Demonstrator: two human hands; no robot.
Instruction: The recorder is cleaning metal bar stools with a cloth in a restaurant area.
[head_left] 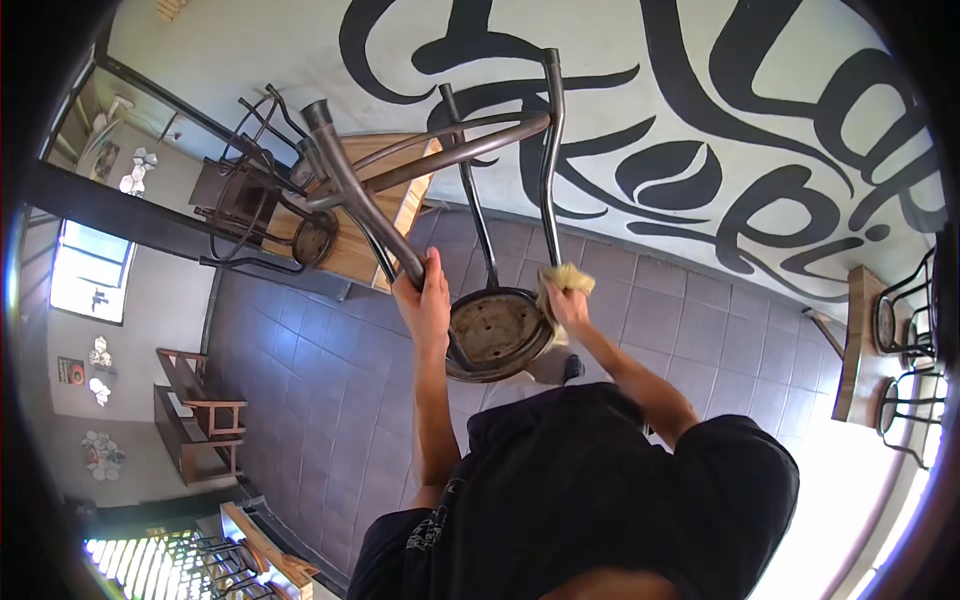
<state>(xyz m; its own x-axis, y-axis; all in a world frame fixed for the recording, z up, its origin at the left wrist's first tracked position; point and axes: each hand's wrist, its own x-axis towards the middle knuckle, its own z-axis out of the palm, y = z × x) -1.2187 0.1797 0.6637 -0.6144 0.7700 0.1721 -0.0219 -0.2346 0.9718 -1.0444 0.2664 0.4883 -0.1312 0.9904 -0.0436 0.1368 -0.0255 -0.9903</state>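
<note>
An upturned stool [492, 328] with dark metal legs is held before me, the worn underside of its round seat facing up. My left hand [427, 303] is closed round the lower part of the near left leg, close to the seat. In my right hand [570, 307] is a yellowish cloth [573, 277], pressed where the right leg meets the seat rim. A metal ring joins the legs higher up, and their capped ends point up and away from me. The fingers of the right hand are partly hidden by the cloth.
A wooden table [408, 212] stands behind the stool at left, bearing upturned stools [316, 238]. Ahead is a pale wall [600, 90] painted with black lettering. Another wooden table [856, 360] with stools is at far right. Wooden furniture [185, 425] stands at left on grey floor tiles [310, 370].
</note>
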